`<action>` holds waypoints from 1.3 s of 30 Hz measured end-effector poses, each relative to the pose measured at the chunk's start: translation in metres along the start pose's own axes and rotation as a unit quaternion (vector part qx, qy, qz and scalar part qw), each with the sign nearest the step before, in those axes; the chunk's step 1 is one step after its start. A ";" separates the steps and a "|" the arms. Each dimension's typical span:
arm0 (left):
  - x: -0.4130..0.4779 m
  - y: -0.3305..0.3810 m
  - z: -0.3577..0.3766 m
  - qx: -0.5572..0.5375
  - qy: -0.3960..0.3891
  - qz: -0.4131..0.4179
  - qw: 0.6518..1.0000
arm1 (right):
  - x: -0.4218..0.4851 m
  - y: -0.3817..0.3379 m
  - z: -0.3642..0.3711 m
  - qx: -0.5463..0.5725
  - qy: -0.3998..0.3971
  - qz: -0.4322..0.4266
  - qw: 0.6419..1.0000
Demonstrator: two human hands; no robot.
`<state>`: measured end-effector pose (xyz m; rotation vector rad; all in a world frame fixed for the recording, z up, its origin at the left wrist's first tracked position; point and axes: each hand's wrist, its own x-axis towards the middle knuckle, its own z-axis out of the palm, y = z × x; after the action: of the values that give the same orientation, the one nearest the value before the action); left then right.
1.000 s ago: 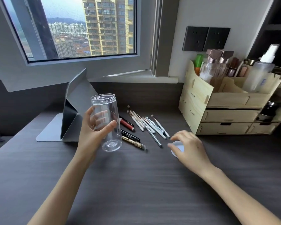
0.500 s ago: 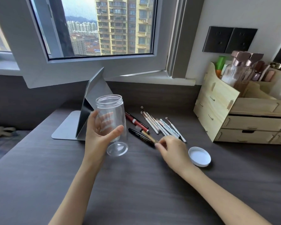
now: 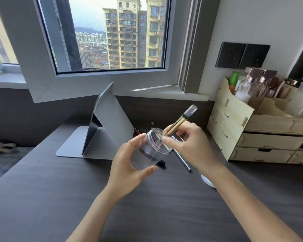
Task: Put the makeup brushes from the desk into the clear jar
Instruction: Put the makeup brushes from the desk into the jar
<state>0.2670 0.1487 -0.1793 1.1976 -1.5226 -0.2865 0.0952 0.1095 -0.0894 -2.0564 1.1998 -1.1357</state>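
Observation:
My left hand [image 3: 128, 170] grips the clear jar [image 3: 151, 151] above the dark desk [image 3: 59, 198], its open mouth tilted up and toward my right hand. My right hand [image 3: 189, 145] pinches a gold-handled brush [image 3: 177, 123] with a clear cap at its upper end; the lower tip sits at the jar's mouth. Behind the hands lie more brushes, mostly hidden: a silver one [image 3: 182, 159] pokes out to the right, a black one [image 3: 162, 162] shows under the jar, and a red tip [image 3: 138, 131] shows behind it.
The jar's white lid [image 3: 207, 182] lies on the desk under my right forearm. A wooden drawer organizer [image 3: 252, 135] with bottles stands at the right. A grey folded stand [image 3: 105, 131] sits behind the jar, under the open window.
My right hand left the white lid, picked the gold-handled brush off the desk and lifted it to the jar's mouth. My left hand tilted the jar toward it.

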 end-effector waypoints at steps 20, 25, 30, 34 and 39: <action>0.011 -0.011 -0.016 -0.009 0.075 0.005 0.997 | 0.019 0.054 0.050 0.005 -0.059 0.107 0.992; 0.011 -0.010 -0.019 -0.017 0.084 0.011 0.996 | 0.015 0.069 0.102 -0.300 -0.168 0.013 0.939; 0.009 -0.011 -0.019 -0.001 0.087 0.009 0.996 | 0.021 0.064 0.090 -0.178 -0.095 0.080 0.976; 0.008 -0.012 -0.017 0.045 0.073 0.023 0.996 | 0.016 0.040 0.029 0.250 0.127 0.128 0.951; 0.008 -0.008 -0.014 0.110 0.051 0.055 0.991 | -0.005 0.008 -0.002 0.300 0.087 0.034 0.949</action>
<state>0.2833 0.1448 -0.1755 1.2742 -1.5523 0.0163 0.0886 0.1096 -0.0960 -1.4689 0.8454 -1.4538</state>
